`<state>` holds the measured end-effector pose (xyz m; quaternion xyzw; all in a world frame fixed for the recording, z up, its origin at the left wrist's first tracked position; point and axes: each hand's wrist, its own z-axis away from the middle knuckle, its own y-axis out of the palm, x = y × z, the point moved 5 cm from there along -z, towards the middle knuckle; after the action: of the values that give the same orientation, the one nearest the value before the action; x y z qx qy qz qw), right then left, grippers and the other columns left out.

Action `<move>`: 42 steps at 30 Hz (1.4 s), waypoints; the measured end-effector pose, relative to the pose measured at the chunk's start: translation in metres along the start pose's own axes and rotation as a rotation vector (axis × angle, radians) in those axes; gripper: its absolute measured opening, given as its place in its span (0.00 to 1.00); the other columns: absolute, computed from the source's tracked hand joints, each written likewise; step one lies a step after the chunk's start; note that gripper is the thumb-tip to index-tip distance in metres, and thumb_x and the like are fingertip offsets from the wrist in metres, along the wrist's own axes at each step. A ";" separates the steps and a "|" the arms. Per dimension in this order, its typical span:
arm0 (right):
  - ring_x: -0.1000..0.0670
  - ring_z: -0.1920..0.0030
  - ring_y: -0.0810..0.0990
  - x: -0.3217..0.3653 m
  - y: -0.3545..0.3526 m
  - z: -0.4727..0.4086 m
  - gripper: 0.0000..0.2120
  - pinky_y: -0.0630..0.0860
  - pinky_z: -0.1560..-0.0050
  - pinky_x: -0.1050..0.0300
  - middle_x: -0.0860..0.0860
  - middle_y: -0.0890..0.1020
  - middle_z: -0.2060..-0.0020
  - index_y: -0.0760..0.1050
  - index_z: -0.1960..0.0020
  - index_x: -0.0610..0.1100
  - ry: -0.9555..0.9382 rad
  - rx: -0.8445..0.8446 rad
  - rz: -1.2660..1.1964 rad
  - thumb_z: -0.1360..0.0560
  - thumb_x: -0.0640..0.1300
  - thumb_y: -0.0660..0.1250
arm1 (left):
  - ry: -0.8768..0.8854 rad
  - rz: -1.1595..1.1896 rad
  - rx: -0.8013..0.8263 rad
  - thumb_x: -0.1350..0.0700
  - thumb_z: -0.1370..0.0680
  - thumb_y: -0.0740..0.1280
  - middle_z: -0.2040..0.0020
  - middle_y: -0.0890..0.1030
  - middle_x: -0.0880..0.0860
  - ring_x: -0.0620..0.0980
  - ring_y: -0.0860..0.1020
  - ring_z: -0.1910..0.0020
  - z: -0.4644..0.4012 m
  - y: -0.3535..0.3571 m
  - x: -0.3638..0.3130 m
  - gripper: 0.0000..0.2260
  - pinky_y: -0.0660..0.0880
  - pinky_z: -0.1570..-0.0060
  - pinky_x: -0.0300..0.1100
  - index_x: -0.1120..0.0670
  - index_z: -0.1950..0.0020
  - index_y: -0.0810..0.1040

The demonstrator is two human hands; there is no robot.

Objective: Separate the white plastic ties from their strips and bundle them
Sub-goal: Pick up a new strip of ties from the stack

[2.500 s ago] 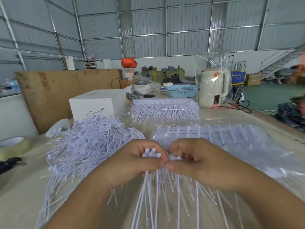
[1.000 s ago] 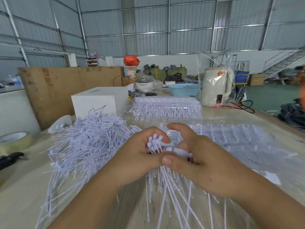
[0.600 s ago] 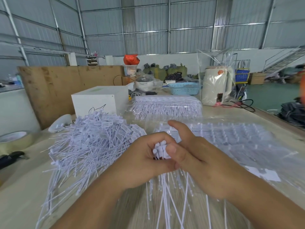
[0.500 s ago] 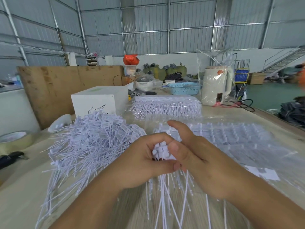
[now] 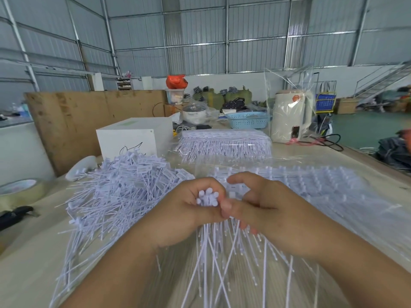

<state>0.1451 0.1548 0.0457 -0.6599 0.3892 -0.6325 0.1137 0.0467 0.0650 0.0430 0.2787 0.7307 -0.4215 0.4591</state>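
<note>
My left hand (image 5: pixel 182 210) grips a bundle of white plastic ties (image 5: pixel 206 197) by their heads, and the thin tails fan down toward me over the table. My right hand (image 5: pixel 264 210) meets it from the right, thumb against the bundle and fingers curled around a strip of ties (image 5: pixel 232 194) just beside it. A big loose pile of separated ties (image 5: pixel 124 192) lies to the left. Unseparated strips under clear plastic (image 5: pixel 322 185) spread out behind and right of my hands.
A wrapped stack of tie strips (image 5: pixel 224 143) lies farther back, next to a white box (image 5: pixel 133 138). A tape roll (image 5: pixel 20 190) and a black tool (image 5: pixel 15 215) sit at the left edge. A bagged white kettle (image 5: pixel 289 116) and blue basket (image 5: pixel 246 120) stand behind.
Both hands stayed together at the bundle's heads. My right forefinger has bent down from its raised position, and the tie tails have swung and fanned slightly.
</note>
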 end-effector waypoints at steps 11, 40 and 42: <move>0.58 0.72 0.72 -0.003 -0.013 0.000 0.10 0.64 0.73 0.64 0.60 0.75 0.71 0.72 0.58 0.53 -0.067 -0.066 0.505 0.24 0.58 0.63 | 0.174 0.136 0.022 0.54 0.37 0.76 0.65 0.73 0.50 0.47 0.71 0.64 -0.014 -0.032 0.022 0.08 0.66 0.62 0.39 0.50 0.66 0.77; 0.56 0.80 0.57 -0.009 -0.017 -0.008 0.15 0.56 0.79 0.66 0.56 0.62 0.80 0.70 0.67 0.42 -0.129 -0.481 -0.321 0.22 0.42 0.65 | 0.304 0.295 -0.395 0.53 0.32 0.74 0.71 0.71 0.46 0.43 0.68 0.73 -0.010 -0.013 0.010 0.08 0.67 0.71 0.34 0.48 0.67 0.76; 0.56 0.80 0.57 -0.008 -0.016 -0.008 0.15 0.56 0.79 0.65 0.56 0.61 0.81 0.70 0.66 0.41 -0.127 -0.513 -0.343 0.21 0.41 0.65 | 0.290 0.322 -0.451 0.53 0.33 0.73 0.71 0.71 0.47 0.45 0.68 0.74 -0.009 -0.011 0.010 0.08 0.67 0.73 0.35 0.48 0.67 0.75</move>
<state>0.1447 0.1735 0.0513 -0.7612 0.4112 -0.4813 -0.1406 0.0297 0.0673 0.0398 0.3391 0.8100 -0.1267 0.4613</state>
